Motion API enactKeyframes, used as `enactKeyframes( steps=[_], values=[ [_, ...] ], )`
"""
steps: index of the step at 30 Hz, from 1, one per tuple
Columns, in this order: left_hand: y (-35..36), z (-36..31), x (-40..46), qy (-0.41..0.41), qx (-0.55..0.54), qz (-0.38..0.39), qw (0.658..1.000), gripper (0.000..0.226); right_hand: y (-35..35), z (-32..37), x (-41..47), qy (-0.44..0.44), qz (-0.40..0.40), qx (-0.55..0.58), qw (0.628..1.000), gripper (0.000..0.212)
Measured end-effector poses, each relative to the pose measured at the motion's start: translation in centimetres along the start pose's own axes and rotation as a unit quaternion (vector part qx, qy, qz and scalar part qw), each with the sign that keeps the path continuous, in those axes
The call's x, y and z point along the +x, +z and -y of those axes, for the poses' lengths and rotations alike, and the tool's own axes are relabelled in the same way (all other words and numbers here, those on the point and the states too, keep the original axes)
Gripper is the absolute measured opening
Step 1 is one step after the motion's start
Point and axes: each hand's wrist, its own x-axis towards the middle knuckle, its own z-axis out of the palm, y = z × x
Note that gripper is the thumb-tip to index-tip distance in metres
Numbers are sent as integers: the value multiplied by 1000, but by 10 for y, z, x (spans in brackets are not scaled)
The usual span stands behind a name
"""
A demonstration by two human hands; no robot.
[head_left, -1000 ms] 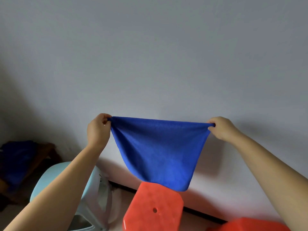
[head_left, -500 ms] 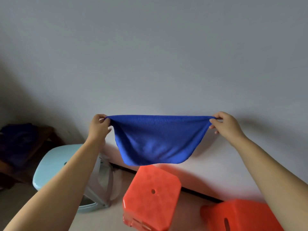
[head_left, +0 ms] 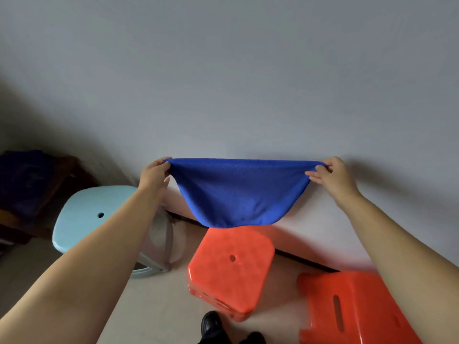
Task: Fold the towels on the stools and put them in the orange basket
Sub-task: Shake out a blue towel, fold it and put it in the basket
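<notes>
Left hand [head_left: 153, 175] and right hand [head_left: 331, 175] each pinch a top corner of a blue towel [head_left: 239, 192] with curled fingers, stretched in the air between them; it sags above an orange stool [head_left: 231, 269]; fingertips are hidden in cloth; a dark bundle [head_left: 23, 180] far left of the fingers is unclear.

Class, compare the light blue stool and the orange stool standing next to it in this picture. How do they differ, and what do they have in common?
The light blue stool has a rounded, pale seat; the orange stool has a seat with cut-off corners, bright and glossy. The light blue stool stands left, partly hidden by the person's forearm; the orange stool stands in the middle, below the hanging blue towel. Both have a small hole in the seat, and no towel lies on either.
</notes>
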Motion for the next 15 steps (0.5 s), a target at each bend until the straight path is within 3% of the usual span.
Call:
enactKeyframes(
  steps=[5, 9, 15],
  values=[
    [-4, 27, -15, 7, -56, -35, 998, 26, -1, -20, -13, 37, 30, -4, 999, 13],
    [-28, 75, -43, -5, 21, -45, 999, 27, -5, -50, -38, 89, 89, -36, 991, 20],
    [-77, 178, -85, -73, 115, -47, 990, 27, -9, -131, -100, 191, 184, -78, 961, 14]
  ],
)
